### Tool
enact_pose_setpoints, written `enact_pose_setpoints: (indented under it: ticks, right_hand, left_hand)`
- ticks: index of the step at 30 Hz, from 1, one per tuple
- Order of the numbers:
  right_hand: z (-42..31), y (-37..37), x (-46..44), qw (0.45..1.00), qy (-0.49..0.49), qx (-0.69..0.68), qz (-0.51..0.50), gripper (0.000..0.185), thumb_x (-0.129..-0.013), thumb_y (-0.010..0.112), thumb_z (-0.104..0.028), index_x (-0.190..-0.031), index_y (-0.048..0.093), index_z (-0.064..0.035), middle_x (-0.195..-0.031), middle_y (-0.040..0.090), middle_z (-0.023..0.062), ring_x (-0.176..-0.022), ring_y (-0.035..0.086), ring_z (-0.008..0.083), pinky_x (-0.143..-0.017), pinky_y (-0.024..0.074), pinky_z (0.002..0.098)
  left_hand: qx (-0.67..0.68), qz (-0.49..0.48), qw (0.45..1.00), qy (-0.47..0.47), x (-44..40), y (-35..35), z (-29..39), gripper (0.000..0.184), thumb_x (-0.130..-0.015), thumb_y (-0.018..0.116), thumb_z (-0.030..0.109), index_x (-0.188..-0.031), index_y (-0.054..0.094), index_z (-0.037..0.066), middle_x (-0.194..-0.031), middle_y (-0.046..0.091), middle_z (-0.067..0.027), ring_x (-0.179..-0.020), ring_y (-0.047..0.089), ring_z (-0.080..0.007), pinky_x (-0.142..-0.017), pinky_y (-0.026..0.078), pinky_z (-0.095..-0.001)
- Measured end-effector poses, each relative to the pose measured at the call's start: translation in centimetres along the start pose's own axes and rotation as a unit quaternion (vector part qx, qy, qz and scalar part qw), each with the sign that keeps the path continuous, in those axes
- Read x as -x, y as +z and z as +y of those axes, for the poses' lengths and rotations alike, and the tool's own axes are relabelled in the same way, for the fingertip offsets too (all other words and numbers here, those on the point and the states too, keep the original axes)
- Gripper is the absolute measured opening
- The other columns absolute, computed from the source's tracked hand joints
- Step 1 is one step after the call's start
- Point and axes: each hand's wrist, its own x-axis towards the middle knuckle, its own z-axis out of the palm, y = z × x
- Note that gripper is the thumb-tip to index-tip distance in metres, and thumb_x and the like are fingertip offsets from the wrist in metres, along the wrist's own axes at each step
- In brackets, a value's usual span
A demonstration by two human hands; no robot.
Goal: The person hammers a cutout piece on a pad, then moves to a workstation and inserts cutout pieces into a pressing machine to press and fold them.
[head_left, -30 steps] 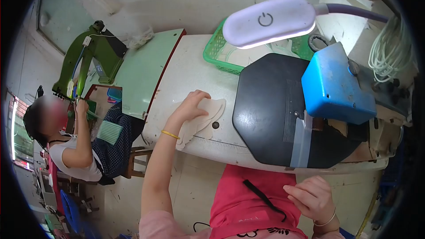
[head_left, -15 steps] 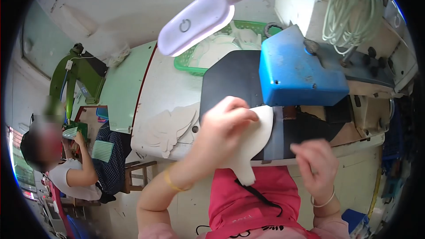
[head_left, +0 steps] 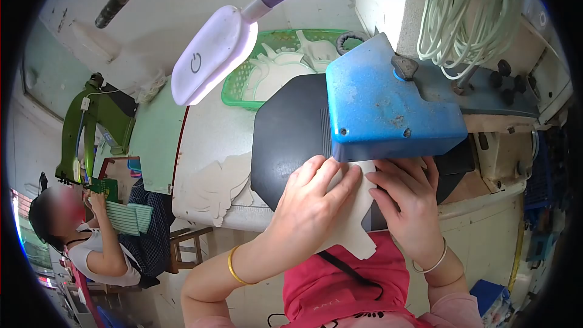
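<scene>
A flat off-white cut piece (head_left: 357, 222) with a narrow tail lies at the front of the blue machine head (head_left: 392, 112), its far edge close under the housing. My left hand (head_left: 313, 206) grips the piece from the left, with fingertips against the machine's lower edge. On the other side, my right hand (head_left: 410, 203) has bent fingers at the piece's right edge, partly beneath the housing. The tail points toward my pink apron (head_left: 346, 279). Whatever the machine does under its housing is hidden. A dark plate (head_left: 285, 127) extends left of the machine.
Similar pieces (head_left: 218, 188) lie stacked on the white table at left. A green basket (head_left: 234, 88) holds more. Overhead hang a lit lamp (head_left: 212, 54) and a cable coil (head_left: 464, 18). At far left a co-worker (head_left: 109, 255) sits by a green machine (head_left: 115, 118).
My right hand has come up from the near right to the piece at the machine. My left hand has pushed the piece slightly right, its far end now at the housing.
</scene>
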Motion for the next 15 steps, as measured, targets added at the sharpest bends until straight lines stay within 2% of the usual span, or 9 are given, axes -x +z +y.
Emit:
enact_pose_setpoints:
  ticks: [5, 13, 15]
  right_hand:
    - [-0.04, 0.04, -0.19, 1.000, 0.015, -0.012, -0.005, 0.013, -0.079, 0.069, -0.008, -0.092, 0.067, -0.0055, -0.105, 0.069, 0.0079, -0.103, 0.060, 0.0225, -0.102, 0.0302, 0.0463]
    - [-0.03, 0.13, -0.52, 1.000, 0.014, -0.024, -0.004, 0.008, -0.080, 0.069, -0.008, -0.088, 0.066, -0.0067, -0.103, 0.070, 0.0069, -0.100, 0.061, 0.0219, -0.099, 0.0311, 0.0450]
    - [0.01, 0.21, -0.54, 0.999, 0.012, -0.038, -0.006, 0.007, -0.081, 0.069, -0.008, -0.088, 0.067, -0.0065, -0.102, 0.070, 0.0068, -0.099, 0.061, 0.0218, -0.100, 0.0309, 0.0448]
  left_hand:
    - [0.004, -0.015, 1.000, -0.007, -0.17, -0.14, 0.09, 0.050, -0.074, 0.062, 0.006, -0.124, 0.055, -0.002, -0.114, 0.051, -0.0144, -0.108, 0.050, -0.0311, -0.090, 0.043, -0.0396]
    - [-0.009, 0.012, 1.000, -0.005, 0.02, 0.40, 0.40, 0.051, -0.073, 0.061, 0.005, -0.123, 0.055, -0.003, -0.117, 0.049, -0.0148, -0.110, 0.050, -0.0318, -0.092, 0.043, -0.0397]
    - [0.005, 0.021, 1.000, -0.022, -0.03, 0.45, 0.70, 0.049, -0.075, 0.062, 0.003, -0.124, 0.057, 0.001, -0.112, 0.052, -0.0134, -0.106, 0.051, -0.0323, -0.090, 0.042, -0.0400]
